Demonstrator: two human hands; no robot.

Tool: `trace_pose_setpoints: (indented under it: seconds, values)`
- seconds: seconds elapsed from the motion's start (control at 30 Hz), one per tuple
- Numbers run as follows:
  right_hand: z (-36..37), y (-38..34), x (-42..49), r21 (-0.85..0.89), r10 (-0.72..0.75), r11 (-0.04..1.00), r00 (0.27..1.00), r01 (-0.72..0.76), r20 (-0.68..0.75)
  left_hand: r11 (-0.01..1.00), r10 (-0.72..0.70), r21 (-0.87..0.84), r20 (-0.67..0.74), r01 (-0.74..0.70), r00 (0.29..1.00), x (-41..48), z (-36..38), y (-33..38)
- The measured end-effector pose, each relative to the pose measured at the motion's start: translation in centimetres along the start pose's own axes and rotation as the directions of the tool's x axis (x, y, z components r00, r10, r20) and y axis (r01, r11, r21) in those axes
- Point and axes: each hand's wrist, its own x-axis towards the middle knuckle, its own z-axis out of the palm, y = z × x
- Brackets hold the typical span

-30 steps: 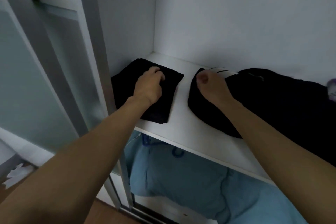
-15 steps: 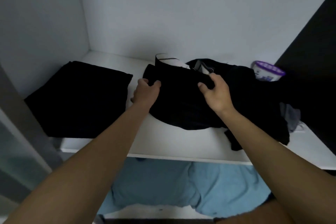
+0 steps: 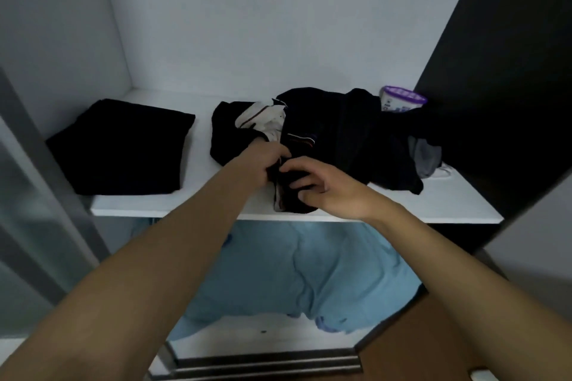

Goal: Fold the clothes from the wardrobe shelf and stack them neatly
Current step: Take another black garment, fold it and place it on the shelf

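A folded black garment (image 3: 123, 147) lies flat on the left of the white wardrobe shelf (image 3: 448, 204). A loose heap of dark clothes (image 3: 340, 136) with a white piece (image 3: 263, 119) showing fills the middle and right. My left hand (image 3: 263, 162) and my right hand (image 3: 322, 185) meet at the heap's front edge. Both grip a dark garment (image 3: 294, 199) with a pale lining, pulled toward the shelf's front edge.
A purple-lidded tub (image 3: 400, 100) stands at the back right behind the heap, with grey cloth (image 3: 425, 153) beside it. Light blue fabric (image 3: 297, 275) fills the compartment below. A sliding door frame (image 3: 46, 182) stands at the left, a dark panel (image 3: 501, 71) at the right.
My left hand left the folded garment and joined the right at the heap. Both hands came together and drew a dark garment toward the shelf front. The camera view shifted right.
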Motion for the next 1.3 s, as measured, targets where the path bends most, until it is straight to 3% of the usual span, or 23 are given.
trace_pose_setpoints:
  seconds: [0.1,0.2,0.27,0.43,0.53,0.6,0.7,0.77,0.9,1.03,1.1,1.2,1.3]
  values:
    - [-1.6,1.3,-4.2,0.102,0.069,0.993,0.984,-0.053,-0.162,0.998,-0.001,0.055,-0.04,0.003,0.999,-3.2,0.8,-1.3]
    - [-2.4,3.0,-7.6,0.203,0.215,0.969,0.884,-0.141,-0.415,0.987,0.056,0.156,-0.085,-0.042,0.995,-7.4,2.7,-3.0]
    - [-2.1,3.9,-9.1,0.226,0.272,0.957,0.83,-0.181,-0.487,0.948,0.092,0.311,-0.048,-0.072,0.995,-10.3,4.2,-4.6]
    - [0.8,4.2,-11.9,-0.004,0.165,0.979,0.809,-0.202,-0.565,0.814,0.176,0.573,-0.085,-0.096,0.981,-17.0,6.3,-9.2]
    - [2.9,3.7,-13.3,-0.116,0.08,0.979,0.847,-0.165,-0.526,0.714,0.076,0.7,-0.066,-0.008,0.995,-20.0,5.7,-11.3]
    - [3.9,3.2,-14.0,-0.231,0.001,0.966,0.895,-0.117,-0.446,0.564,-0.033,0.824,-0.038,0.05,0.999,-21.9,4.8,-11.8]
    - [5.2,2.1,-14.6,-0.341,-0.073,0.94,0.968,-0.014,-0.24,0.278,-0.167,0.958,-0.03,0.076,0.986,-24.7,3.9,-12.3]
    - [6.7,1.3,-15.2,-0.346,-0.101,0.935,0.993,0.076,-0.056,0.188,-0.182,0.98,-0.027,0.062,0.983,-26.3,3.3,-12.6]
    - [9.9,-1.0,-17.0,-0.308,0.018,0.949,0.967,0.064,0.255,0.248,-0.11,0.969,0.011,0.017,0.994,-28.8,1.2,-12.6]
    - [13.8,-2.6,-19.2,-0.152,0.127,0.986,0.908,-0.071,0.399,0.344,-0.075,0.938,-0.005,0.031,0.997,-31.8,-2.3,-13.2]
    - [16.2,-3.3,-20.1,-0.083,0.14,0.99,0.916,-0.117,0.377,0.43,-0.037,0.901,-0.037,0.05,0.999,-33.4,-4.1,-14.1]
    - [20.1,-5.0,-21.0,-0.06,0.139,0.99,0.964,-0.129,0.228,0.551,-0.006,0.832,-0.07,0.062,0.998,-35.7,-6.5,-15.9]
    - [23.2,-6.4,-21.8,-0.12,0.224,0.972,0.951,-0.202,0.212,0.601,0.012,0.796,-0.1,0.073,0.995,-37.7,-8.6,-18.0]
